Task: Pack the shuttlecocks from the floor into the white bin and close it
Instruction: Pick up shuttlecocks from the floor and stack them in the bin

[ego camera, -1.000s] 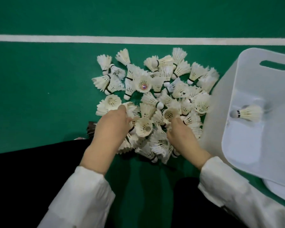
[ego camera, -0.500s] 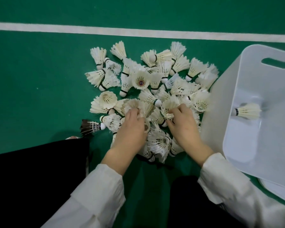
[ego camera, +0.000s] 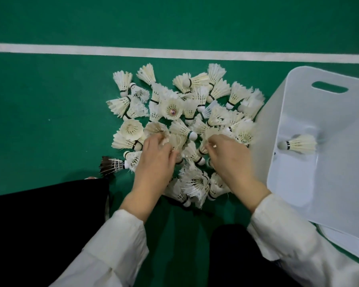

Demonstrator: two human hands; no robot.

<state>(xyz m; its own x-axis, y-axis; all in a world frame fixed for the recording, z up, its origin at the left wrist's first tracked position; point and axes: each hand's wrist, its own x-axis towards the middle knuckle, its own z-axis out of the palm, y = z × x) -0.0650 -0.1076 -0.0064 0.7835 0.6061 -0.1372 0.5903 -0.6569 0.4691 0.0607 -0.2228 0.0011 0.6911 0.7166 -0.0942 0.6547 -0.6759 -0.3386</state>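
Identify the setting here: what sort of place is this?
Most likely a badminton court, probably indoors. The floor is green sports flooring, a white painted line crosses it, and a pile of feather shuttlecocks lies just short of that line.

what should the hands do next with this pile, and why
Probably lift the gathered handful and carry it right into the white bin. The left hand and right hand both have fingers curled into the shuttlecocks on the floor, and the open bin beside them holds just a lone shuttlecock.
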